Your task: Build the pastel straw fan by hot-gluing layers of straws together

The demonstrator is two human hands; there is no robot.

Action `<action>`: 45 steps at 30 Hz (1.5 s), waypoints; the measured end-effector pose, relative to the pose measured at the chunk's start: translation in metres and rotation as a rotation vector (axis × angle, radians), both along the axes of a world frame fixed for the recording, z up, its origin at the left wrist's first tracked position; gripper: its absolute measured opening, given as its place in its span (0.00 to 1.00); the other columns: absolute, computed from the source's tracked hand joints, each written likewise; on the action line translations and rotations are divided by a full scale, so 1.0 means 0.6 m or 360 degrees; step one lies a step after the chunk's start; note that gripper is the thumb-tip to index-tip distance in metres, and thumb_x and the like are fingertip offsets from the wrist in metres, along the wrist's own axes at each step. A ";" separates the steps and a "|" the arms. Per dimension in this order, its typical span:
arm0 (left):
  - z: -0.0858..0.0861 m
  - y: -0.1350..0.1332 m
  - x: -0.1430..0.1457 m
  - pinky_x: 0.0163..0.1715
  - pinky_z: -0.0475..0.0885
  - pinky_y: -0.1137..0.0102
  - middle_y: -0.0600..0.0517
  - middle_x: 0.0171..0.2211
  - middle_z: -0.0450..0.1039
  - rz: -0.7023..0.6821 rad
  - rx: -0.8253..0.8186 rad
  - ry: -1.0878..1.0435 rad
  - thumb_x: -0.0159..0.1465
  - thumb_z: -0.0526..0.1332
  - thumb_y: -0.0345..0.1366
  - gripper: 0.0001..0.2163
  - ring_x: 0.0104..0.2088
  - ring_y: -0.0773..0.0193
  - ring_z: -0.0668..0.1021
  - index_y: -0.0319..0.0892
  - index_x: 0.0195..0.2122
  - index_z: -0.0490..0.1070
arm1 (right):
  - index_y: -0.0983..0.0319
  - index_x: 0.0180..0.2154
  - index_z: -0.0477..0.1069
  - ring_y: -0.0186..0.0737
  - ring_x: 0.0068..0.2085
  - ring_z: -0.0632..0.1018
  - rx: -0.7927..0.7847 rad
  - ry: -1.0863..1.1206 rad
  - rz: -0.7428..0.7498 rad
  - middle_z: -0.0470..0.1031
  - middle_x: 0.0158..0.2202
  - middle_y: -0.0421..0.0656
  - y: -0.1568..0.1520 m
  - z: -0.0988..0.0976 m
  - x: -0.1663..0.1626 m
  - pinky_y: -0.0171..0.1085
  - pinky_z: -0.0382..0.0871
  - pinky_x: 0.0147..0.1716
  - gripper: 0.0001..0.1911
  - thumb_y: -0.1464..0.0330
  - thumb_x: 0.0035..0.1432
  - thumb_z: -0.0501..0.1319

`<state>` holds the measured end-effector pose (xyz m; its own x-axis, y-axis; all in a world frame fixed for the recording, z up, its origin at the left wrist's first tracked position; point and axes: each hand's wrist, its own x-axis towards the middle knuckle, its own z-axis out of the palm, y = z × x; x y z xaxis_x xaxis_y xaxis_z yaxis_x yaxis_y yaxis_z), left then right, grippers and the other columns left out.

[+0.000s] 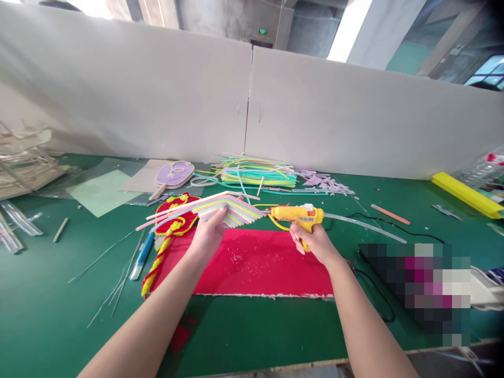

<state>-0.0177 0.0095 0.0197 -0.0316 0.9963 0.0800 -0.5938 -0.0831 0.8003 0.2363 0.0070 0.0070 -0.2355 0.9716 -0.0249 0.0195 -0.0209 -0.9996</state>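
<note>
My left hand (pixel 211 231) is closed on a folded piece made of pastel strips (pixel 236 210), striped pink, yellow, white and blue in a V shape, with a few long strips trailing left. In my right hand (pixel 311 239) is a yellow hot glue gun (pixel 297 213), its nozzle pointing left at the right end of the striped piece. Whether the tip touches it I cannot tell. A clear glue stick (pixel 364 227) sticks out of the gun's back. Below both hands lies a red sheet (pixel 260 268) with small white bits scattered on it.
A bundle of pastel strips (pixel 258 173) and lilac scraps (pixel 326 181) lie behind. Left are a red and yellow braided ornament (pixel 159 262), a blue-handled tool (pixel 144 254), a purple fan-shaped piece (pixel 175 174) and green paper (pixel 100 191). A yellow block (pixel 466 195) and black cable (pixel 394 224) are right.
</note>
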 end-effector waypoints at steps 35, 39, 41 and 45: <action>0.002 -0.001 -0.001 0.48 0.74 0.59 0.43 0.48 0.77 -0.0011 -0.0009 0.0031 0.54 0.69 0.37 0.14 0.52 0.45 0.75 0.37 0.40 0.77 | 0.61 0.24 0.63 0.26 0.13 0.63 -0.0019 0.0012 -0.0009 0.63 0.18 0.33 -0.001 0.003 -0.002 0.30 0.58 0.11 0.22 0.51 0.48 0.67; 0.004 -0.002 0.001 0.49 0.74 0.59 0.43 0.47 0.77 -0.0017 -0.0025 0.0027 0.54 0.70 0.37 0.14 0.53 0.45 0.75 0.38 0.40 0.77 | 0.61 0.25 0.64 0.27 0.13 0.63 -0.0020 0.0009 0.0002 0.63 0.18 0.33 -0.001 0.002 -0.002 0.31 0.59 0.11 0.21 0.51 0.48 0.66; 0.003 -0.003 0.002 0.49 0.74 0.58 0.43 0.47 0.78 -0.0022 -0.0022 0.0035 0.53 0.70 0.38 0.14 0.53 0.44 0.75 0.38 0.40 0.77 | 0.61 0.25 0.64 0.27 0.13 0.64 -0.0024 0.0003 -0.0001 0.62 0.18 0.33 -0.001 0.002 -0.002 0.31 0.59 0.11 0.21 0.51 0.48 0.66; 0.003 -0.003 0.004 0.48 0.74 0.58 0.43 0.47 0.78 -0.0047 -0.0022 0.0068 0.53 0.70 0.39 0.16 0.53 0.44 0.75 0.38 0.41 0.77 | 0.61 0.22 0.64 0.27 0.13 0.63 -0.0014 0.0030 -0.0011 0.63 0.17 0.34 -0.003 0.003 -0.005 0.30 0.59 0.11 0.22 0.52 0.47 0.67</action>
<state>-0.0155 0.0075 0.0213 0.0011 0.9978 0.0669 -0.5609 -0.0548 0.8261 0.2332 0.0050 0.0090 -0.2295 0.9729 -0.0291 0.0004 -0.0298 -0.9996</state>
